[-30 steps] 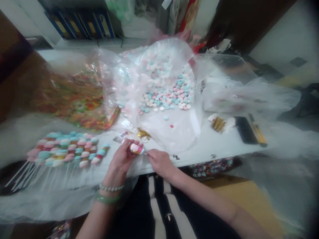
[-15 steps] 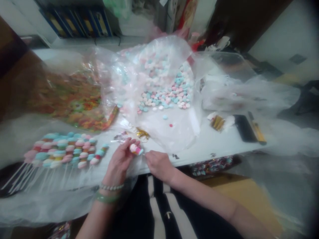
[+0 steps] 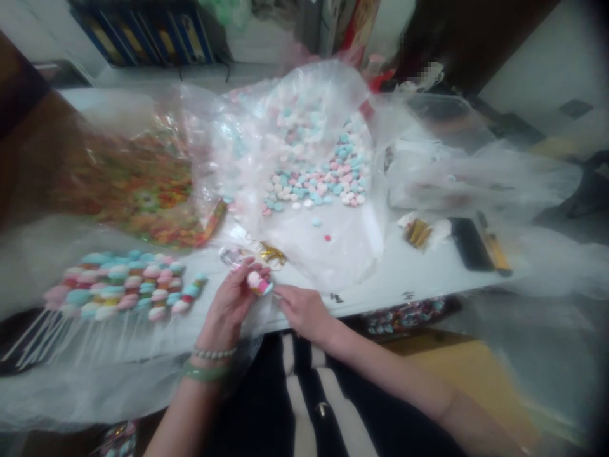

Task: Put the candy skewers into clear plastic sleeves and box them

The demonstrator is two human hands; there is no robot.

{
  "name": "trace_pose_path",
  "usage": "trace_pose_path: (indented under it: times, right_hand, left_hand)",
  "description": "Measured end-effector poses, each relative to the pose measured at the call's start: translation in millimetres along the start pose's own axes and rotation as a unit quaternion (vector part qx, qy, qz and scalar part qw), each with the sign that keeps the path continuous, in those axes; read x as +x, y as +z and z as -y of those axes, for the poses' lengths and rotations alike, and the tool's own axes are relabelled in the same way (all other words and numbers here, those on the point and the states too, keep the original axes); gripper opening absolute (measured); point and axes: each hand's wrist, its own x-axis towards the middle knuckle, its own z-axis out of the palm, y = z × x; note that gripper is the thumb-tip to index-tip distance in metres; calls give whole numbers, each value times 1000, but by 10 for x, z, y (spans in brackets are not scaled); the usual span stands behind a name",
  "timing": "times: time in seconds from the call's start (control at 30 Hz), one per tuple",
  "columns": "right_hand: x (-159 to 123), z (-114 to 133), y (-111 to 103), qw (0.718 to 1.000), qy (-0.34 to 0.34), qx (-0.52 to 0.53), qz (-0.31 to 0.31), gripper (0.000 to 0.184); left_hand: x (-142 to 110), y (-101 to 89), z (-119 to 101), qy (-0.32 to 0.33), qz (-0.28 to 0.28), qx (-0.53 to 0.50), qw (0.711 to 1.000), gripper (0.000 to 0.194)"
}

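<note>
My left hand is closed around a short marshmallow candy skewer in pink, white and pale blue, with what looks like clear plastic hanging below it. Close against its blue end, my right hand has thumb and fingers pinched together. What lies in that pinch is too small and blurred to name. Just beyond the hands are gold twist ties and a clear plastic wrapper. To the left, finished-looking candy skewers lie in a row, their white sticks pointing toward me.
A large open bag of pastel candies lies behind the hands. At the left is a bag of orange and green gummies. A gold bundle of ties, a black phone-like slab and a yellow-handled knife lie at the right.
My right hand's fingers have straightened a little at the blue end of the skewer. The left fingers have shifted slightly around it, and the skewer stays in nearly the same place.
</note>
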Motion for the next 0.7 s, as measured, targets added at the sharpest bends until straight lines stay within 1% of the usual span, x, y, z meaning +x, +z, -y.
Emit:
trace_pose_path:
  times: [0.07,0.17,0.27,0.37,0.47,0.53,0.6,0.7]
  right_hand:
    - [-4,4,-1,1000,15,8,-14,27]
    - [-19,16,0,1000,3,-13,-9,31]
    - [-37,51,4,998,-10,-66,19,38]
    - [-40,99,3,990,-20,-132,56,47]
    - [-24,112,-5,985,-13,-154,70,49]
    - [-13,92,-5,988,-2,-136,78,47]
    - [-9,60,6,993,12,-92,72,43]
    - [-17,15,33,999,26,-22,25,37]
  left_hand:
    - [5,2,9,-2,-4,-1,1000,12]
    - [-14,48,11,-6,-19,-9,1000,15]
    - [-41,113,10,-8,-44,-17,999,15]
    - [-45,155,24,0,-73,-26,997,12]
    - [-30,154,52,7,-76,-32,997,11]
    - [-20,138,65,1,-69,-27,997,10]
    - [-13,125,66,-11,-67,-23,997,9]
    - [-3,123,56,-34,-75,-40,996,12]
